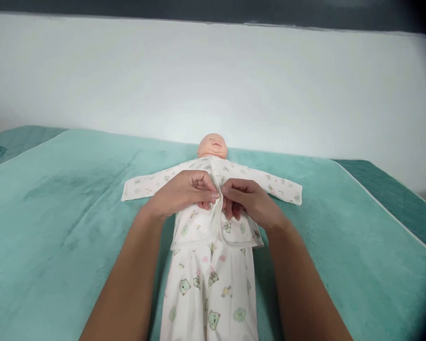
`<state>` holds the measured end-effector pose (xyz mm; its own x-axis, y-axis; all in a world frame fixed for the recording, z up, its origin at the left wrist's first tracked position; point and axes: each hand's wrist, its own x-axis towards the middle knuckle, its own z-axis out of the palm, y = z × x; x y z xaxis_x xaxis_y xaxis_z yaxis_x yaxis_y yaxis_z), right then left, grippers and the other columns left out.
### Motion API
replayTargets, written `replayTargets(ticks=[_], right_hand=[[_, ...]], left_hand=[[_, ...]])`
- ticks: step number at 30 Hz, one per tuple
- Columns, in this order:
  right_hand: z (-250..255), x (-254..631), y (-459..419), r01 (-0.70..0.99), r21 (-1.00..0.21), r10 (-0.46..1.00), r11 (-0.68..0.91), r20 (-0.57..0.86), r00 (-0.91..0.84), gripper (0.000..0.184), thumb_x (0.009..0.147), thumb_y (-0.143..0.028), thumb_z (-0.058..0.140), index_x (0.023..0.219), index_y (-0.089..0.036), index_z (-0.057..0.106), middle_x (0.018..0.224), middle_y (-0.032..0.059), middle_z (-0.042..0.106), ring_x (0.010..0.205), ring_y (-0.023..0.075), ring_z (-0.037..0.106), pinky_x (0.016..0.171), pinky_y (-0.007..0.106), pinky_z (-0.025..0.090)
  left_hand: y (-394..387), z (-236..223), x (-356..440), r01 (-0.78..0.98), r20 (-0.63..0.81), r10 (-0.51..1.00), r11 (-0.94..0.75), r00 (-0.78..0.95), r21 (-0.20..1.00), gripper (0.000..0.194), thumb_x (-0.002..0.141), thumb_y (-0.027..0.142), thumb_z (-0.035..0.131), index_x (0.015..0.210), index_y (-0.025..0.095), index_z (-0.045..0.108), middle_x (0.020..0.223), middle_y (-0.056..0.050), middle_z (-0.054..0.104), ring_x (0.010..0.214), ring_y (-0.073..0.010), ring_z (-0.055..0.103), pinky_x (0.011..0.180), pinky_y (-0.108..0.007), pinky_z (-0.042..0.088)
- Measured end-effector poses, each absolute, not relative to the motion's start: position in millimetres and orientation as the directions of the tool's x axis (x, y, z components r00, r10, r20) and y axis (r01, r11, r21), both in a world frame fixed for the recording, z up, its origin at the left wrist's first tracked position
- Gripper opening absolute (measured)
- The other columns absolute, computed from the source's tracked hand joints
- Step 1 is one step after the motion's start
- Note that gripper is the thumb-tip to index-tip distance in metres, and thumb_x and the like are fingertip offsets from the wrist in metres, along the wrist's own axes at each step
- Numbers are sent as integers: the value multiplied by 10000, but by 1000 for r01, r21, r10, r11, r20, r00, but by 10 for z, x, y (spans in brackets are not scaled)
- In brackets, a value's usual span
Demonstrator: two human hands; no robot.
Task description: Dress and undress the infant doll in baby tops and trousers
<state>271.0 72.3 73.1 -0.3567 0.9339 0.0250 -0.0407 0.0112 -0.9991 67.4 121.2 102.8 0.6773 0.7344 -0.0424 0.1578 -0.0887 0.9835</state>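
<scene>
A baby doll [213,146] lies on its back, head away from me, dressed in a white printed jacket [195,227] and matching trousers [213,298]. Both sleeves stretch out to the sides. At the middle of the chest my left hand [190,189] pinches the jacket's front edge between thumb and fingers. Just right of it, my right hand [246,196] is closed in a pinch on the other side of the same front opening. The fingertips of the two hands nearly meet. Any button between them is hidden. Below the hands the front edges part slightly at the hem.
A teal plush cover [64,213] spreads under the doll across the bed. Darker quilted fabric [386,194] shows at the right edge, with similar fabric at the far left. A white wall [206,76] rises behind the doll's head.
</scene>
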Motion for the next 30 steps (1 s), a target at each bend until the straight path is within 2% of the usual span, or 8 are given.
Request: replayTargets(ticks=[6,12,18,26,30], right_hand=[[755,2763,712,-18,-1000,908,0,8,-419,206,874,-352,703,932,-187,593,669,4,670,592,124,621,538,220,471],[777,2732,698,102,-995,921,-11,-50,-387,242,811,-324,758,903,-204,569,632,-39,606,565,110,587,506,211,455],[795,2690,678,140,-990,936,-20,-67,-346,292,800,-382,765,910,-207,558,632,-43,592,560,108,575,487,209,437],[749,2705,711,78,-997,927,3,-27,-375,277,813,-350,747,932,-217,535,656,-57,574,543,97,564,472,205,417],[773,2672,687,111,-994,935,-2,-42,-352,315,786,-361,768,928,-220,525,632,-64,552,536,99,553,466,204,412]], left_hand=[[1213,1018,671,170,-45,736,-96,675,981,224,789,346,761,807,153,648,723,-18,682,642,-105,642,627,-232,563],[1187,1058,659,221,-72,725,-112,685,969,231,807,359,736,812,164,613,719,-24,704,678,-124,667,649,-243,564],[1154,1064,697,253,-67,750,-137,658,958,262,800,374,731,790,172,566,703,-4,675,652,-113,644,610,-224,529],[1183,1028,683,148,-40,714,-90,699,985,282,792,358,745,836,182,529,711,9,649,664,-120,652,626,-241,550],[1201,1002,679,102,-17,712,-77,702,992,298,776,358,765,836,179,535,702,14,636,642,-108,633,620,-237,542]])
